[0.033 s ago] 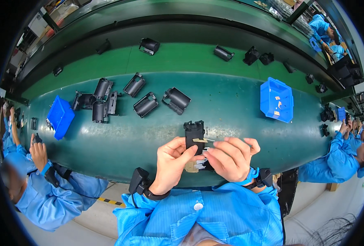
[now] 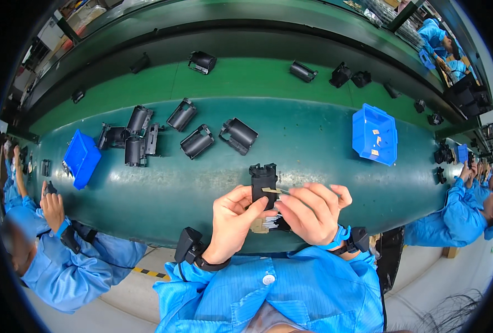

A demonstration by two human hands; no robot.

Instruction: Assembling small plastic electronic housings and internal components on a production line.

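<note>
My left hand [image 2: 231, 221] is closed round a black plastic housing [image 2: 263, 176], held upright over the near edge of the bench. Against the housing's face lies a small tan strip [image 2: 271, 190], close to my left thumb. My right hand [image 2: 308, 213] is closed, its fingertips on a thin metallic tool [image 2: 284, 192] that looks like tweezers; the tool's tip meets the strip. Most of the tool is hidden by the fingers. Beneath my hands lies a small pile of white and tan strips [image 2: 270, 223], partly covered.
Several black housings [image 2: 239, 136] lie on the green bench [image 2: 307, 133], grouped left of centre. A blue bin [image 2: 82, 159] stands at the left, another blue bin [image 2: 375, 136] with tan pieces at the right. More housings [image 2: 202, 62] rest on the green strip beyond. Co-workers [image 2: 74, 261] sit on both sides.
My right hand has shifted very slightly left toward the housing. Nothing else has visibly moved.
</note>
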